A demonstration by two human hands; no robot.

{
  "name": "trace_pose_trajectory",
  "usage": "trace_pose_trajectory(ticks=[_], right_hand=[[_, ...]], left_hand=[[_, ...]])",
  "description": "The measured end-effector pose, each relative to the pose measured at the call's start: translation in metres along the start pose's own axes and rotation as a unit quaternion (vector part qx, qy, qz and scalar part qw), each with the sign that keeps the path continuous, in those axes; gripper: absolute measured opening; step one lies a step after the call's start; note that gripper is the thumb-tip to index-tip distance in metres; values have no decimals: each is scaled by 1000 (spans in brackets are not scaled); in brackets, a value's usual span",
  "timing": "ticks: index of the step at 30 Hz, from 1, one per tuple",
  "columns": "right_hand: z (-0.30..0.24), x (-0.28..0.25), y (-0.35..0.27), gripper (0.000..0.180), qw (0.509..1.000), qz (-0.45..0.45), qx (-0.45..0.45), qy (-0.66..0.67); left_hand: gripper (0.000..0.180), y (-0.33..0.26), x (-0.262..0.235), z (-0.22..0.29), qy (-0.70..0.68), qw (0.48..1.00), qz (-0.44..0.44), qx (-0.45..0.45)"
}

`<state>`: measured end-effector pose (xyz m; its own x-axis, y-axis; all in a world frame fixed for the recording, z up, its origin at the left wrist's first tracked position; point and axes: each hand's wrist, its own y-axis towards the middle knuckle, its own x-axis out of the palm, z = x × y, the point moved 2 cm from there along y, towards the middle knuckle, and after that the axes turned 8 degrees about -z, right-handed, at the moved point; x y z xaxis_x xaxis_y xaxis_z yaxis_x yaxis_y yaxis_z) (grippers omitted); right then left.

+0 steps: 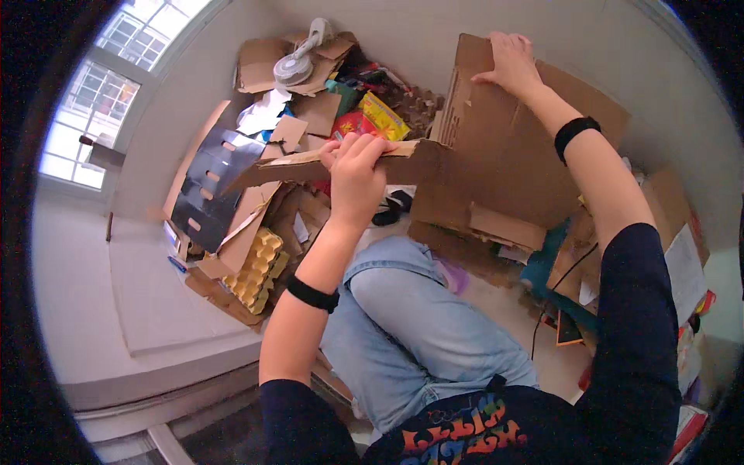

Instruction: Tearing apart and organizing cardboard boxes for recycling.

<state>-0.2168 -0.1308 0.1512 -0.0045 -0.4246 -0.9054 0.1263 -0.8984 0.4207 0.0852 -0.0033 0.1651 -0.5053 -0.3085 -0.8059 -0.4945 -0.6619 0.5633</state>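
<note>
Wears a dark T-shirt (pixel 465 434) with a colourful print, and sits in pale blue jeans (pixel 434 310) with the knees bent to the left. Reaches forward with both bare arms, with a black wristband (pixel 312 294) on each. Grasps the upper edge of a cardboard flap (pixel 418 165) in the left hand (pixel 356 178), with the fingers curled tightly over it, just beyond the knees. Spreads the right hand (pixel 514 68) at the top of a large cardboard panel (pixel 527 163), with the thumb splayed to the left; cannot tell of any firm grip there. Has that panel ahead and to the right, adjoining the flap's right end. Faces a yellow egg tray (pixel 256 271) and a slotted black panel (pixel 213 186) to the left, and a black cable (pixel 570 271) beside a teal object (pixel 546 260) to the right. Shows, farther ahead, a yellow packet (pixel 384 116) touching a red one among scraps, then a white round-headed appliance (pixel 296 68) on brown cardboard near the wall, and a barred window (pixel 89 116) at far left.
</note>
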Motion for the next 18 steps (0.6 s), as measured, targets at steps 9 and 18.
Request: trace_pose_trajectory(ticks=[9, 18], right_hand=[[62, -49, -1, 81, 993, 109, 33, 26], [142, -83, -19, 85, 966, 104, 238, -7]], left_hand=[[19, 7, -29, 10, -12, 999, 25, 23], [12, -28, -62, -39, -63, 989, 98, -95]])
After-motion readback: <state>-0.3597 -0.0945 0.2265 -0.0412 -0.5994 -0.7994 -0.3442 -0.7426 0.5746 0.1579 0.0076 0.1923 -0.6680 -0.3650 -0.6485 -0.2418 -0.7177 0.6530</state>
